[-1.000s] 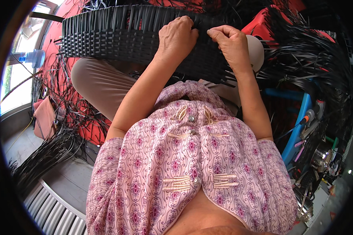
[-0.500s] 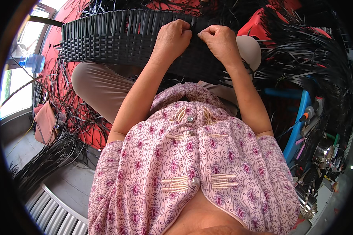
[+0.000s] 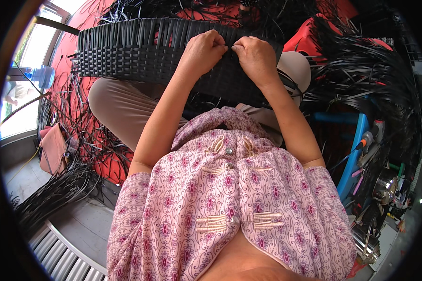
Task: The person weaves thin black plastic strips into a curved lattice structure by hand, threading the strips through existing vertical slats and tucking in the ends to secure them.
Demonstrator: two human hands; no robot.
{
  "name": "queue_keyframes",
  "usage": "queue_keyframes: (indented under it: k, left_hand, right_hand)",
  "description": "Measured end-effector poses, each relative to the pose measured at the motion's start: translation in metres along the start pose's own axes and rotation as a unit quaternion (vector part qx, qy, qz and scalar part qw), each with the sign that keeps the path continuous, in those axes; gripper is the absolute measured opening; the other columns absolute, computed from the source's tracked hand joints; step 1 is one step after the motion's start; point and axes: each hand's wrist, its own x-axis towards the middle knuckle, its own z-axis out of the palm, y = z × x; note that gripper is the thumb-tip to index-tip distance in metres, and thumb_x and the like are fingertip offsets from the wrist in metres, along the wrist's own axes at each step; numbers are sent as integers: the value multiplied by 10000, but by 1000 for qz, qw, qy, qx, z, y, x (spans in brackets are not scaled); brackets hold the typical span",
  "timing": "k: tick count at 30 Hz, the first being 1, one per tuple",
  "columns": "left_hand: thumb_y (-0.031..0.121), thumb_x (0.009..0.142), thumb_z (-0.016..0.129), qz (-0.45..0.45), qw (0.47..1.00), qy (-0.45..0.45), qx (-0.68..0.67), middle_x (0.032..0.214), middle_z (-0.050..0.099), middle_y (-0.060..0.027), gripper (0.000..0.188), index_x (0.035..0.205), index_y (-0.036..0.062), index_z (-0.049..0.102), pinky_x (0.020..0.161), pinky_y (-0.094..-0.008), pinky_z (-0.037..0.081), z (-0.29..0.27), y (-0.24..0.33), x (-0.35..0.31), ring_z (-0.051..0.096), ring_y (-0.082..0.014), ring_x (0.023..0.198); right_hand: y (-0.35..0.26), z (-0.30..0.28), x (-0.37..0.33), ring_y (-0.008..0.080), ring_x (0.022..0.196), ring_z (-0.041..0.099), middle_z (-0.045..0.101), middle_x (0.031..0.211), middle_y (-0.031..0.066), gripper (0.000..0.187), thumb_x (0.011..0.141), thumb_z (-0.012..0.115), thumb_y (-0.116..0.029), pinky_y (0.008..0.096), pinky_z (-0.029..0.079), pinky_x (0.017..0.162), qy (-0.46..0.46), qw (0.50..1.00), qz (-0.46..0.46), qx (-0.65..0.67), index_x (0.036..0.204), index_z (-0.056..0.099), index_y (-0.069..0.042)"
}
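Note:
Across my lap lies a black woven wicker panel (image 3: 122, 62), tightly woven along its near part, with bare upright ribs along the far edge. My left hand (image 3: 202, 52) is closed in a pinch at the weave, right of the panel's middle. Close beside it, my right hand (image 3: 256, 60) pinches too, thumb and fingertip pressed together. Both seem to grip a flat black weaving strip among the ribs, though dark against dark it is hard to make out. The fingertips of the two hands are a small gap apart.
Loose black strips (image 3: 361, 65) lie heaped on the right, and another bundle (image 3: 61, 187) at the left. A red cloth (image 3: 110, 164) spreads underneath. At the right stand a blue frame (image 3: 356, 154) and several tools; a pink bag (image 3: 55, 149) sits left, near a slatted grey seat (image 3: 63, 253).
My right hand has moved left, closer to my left hand, and turned more inward. The panel and both hands sit slightly lower in view.

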Motion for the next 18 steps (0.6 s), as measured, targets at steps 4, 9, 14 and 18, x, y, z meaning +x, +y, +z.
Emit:
queue_keyframes:
  k: [4, 9, 14, 18]
  left_hand:
    - [174, 804, 712, -3, 999, 20, -50, 771, 701, -134, 193, 863, -5, 672, 705, -358, 533, -13, -4, -2, 698, -250, 756]
    - [31, 902, 611, 22, 981, 42, -187, 857, 674, -23, 25, 926, 28, 618, 657, -228, 508, -63, -4, -6, 655, -89, 739]
    - [16, 918, 628, 128, 957, 64, -251, 813, 622, 2, 28, 937, 24, 608, 638, -212, 476, -108, 53, -27, 596, -61, 712]
    - [-24, 904, 605, 141, 927, 26, -347, 787, 588, 4, 62, 908, 21, 562, 613, -211, 463, -104, 49, -22, 571, -50, 698]
  right_hand:
    - [-8, -9, 3, 317, 790, 688, 701, 846, 131, 197, 823, 741, -254, 409, 544, 695, 13, 999, 9, 35, 866, 731, -63]
    - [-29, -26, 18, 252, 766, 687, 704, 898, 79, 287, 814, 770, -295, 371, 550, 710, 73, 983, -19, 164, 970, 722, -59]
    - [-43, -20, 43, 147, 931, 700, 733, 1030, 80, 400, 894, 735, -351, 284, 536, 829, -4, 922, -138, 361, 1164, 703, -57]
    - [-56, -27, 47, 95, 777, 671, 717, 874, 45, 284, 945, 686, -264, 214, 519, 692, -101, 849, -77, 513, 1105, 728, -33]
